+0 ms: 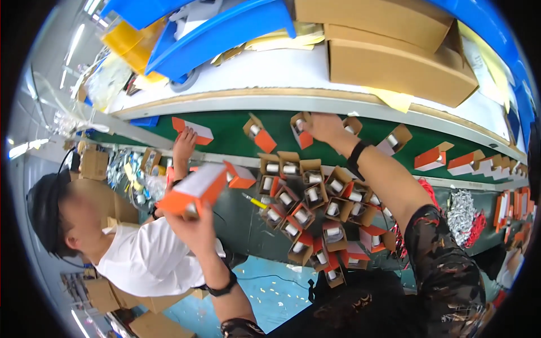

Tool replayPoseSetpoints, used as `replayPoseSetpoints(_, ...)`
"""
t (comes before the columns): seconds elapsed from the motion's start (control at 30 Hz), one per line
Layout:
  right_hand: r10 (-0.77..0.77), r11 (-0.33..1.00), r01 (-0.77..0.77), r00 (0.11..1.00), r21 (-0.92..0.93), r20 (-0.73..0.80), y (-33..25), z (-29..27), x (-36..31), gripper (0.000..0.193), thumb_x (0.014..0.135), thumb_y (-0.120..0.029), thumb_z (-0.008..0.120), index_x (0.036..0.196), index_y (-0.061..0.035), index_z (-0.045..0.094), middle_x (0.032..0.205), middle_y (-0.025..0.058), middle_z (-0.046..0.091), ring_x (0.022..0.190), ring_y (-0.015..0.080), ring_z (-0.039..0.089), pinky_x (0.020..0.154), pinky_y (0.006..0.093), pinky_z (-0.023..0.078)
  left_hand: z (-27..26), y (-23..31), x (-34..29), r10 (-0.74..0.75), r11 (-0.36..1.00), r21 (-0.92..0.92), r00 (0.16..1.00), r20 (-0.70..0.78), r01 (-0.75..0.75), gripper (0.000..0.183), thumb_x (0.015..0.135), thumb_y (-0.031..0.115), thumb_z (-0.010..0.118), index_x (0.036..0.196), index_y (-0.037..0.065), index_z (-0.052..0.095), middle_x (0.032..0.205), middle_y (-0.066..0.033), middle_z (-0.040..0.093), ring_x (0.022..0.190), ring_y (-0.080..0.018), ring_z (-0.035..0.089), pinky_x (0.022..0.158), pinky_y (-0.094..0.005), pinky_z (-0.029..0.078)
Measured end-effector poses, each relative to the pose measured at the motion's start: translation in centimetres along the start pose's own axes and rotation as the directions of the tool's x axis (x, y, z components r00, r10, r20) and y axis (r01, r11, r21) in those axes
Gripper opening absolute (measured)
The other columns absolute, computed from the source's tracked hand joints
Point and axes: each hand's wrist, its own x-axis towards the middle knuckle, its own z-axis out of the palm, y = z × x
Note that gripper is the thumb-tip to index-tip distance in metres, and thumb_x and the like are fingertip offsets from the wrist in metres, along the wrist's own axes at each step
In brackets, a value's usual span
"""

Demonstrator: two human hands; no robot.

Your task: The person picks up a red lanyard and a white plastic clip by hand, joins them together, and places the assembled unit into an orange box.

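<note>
Raised at the left, my left hand (190, 228) grips an orange-and-white carton (194, 190) from below; something pale shows in its near end. My right hand (328, 128) reaches to the green strip under the shelf, its fingers closed at the flap of an open orange carton (303, 138) with a white cylinder inside. Another open carton (261, 137) stands to its left, and one more (394, 139) to its right. Below them, many open brown-and-orange cartons (313, 194) with white cylinders crowd the dark bench. A closer orange carton (241, 176) lies behind my left hand.
A co-worker in a white shirt (152, 259) stands at the left, one hand (184, 145) on an orange-and-white carton (194, 133). A yellow cutter (255, 200) lies on the bench. Overhead, the shelf edge (270, 102) carries blue bins (225, 36) and a cardboard box (394, 65).
</note>
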Motion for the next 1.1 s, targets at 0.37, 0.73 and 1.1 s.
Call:
replayPoseSetpoints(0.37, 0.013, 1.0, -0.007, 0.94, 0.017, -0.342, 0.3, -1.6, -2.9, 0.021, 0.089, -0.015, 0.052, 0.104, -0.0052, 0.064, 0.082, 0.021, 0.067, 0.082, 0.0392, 0.065, 0.073, 0.048, 0.052, -1.2, -4.6, -22.2, -0.563, 0.819, -0.13, 0.826, -0.001, 0.558, 0.079, 0.074, -0.002, 0.073, 0.141, -0.002, 0.031, 0.134, -0.015, 0.04, 0.122, -0.0254, 0.047, 0.098, -0.0382, 0.046)
replayPoseSetpoints(0.73, 0.353, 0.755, -0.065, 0.879, 0.652, -0.321, -5.2, -20.4, -28.3, 0.023, 0.099, -0.009, 0.052, 0.116, 0.0029, 0.061, 0.093, 0.0018, 0.065, 0.083, 0.0072, 0.059, 0.072, 0.0229, 0.049, 4.1, -8.2, -25.9, -0.289, 0.955, 0.126, 0.938, 0.19, 0.268, 0.075, 0.07, 0.009, 0.081, 0.134, -0.005, 0.044, 0.129, -0.019, 0.047, 0.119, -0.0312, 0.049, 0.106, -0.0399, 0.036)
replayPoseSetpoints(1.1, 0.51, 0.86, -0.474, 0.806, 0.187, -0.302, -1.8, -26.3, -47.0, 0.021, 0.09, -0.002, 0.053, 0.108, 0.0001, 0.065, 0.078, 0.0147, 0.065, 0.069, 0.0212, 0.065, 0.064, 0.0309, 0.049, 1.4, -6.0, -25.7, -0.513, 0.844, -0.223, 0.856, -0.065, 0.488, 0.056, 0.097, 0.012, 0.057, 0.142, -0.008, 0.03, 0.143, -0.0239, 0.039, 0.13, -0.0284, 0.043, 0.108, -0.0381, 0.037)
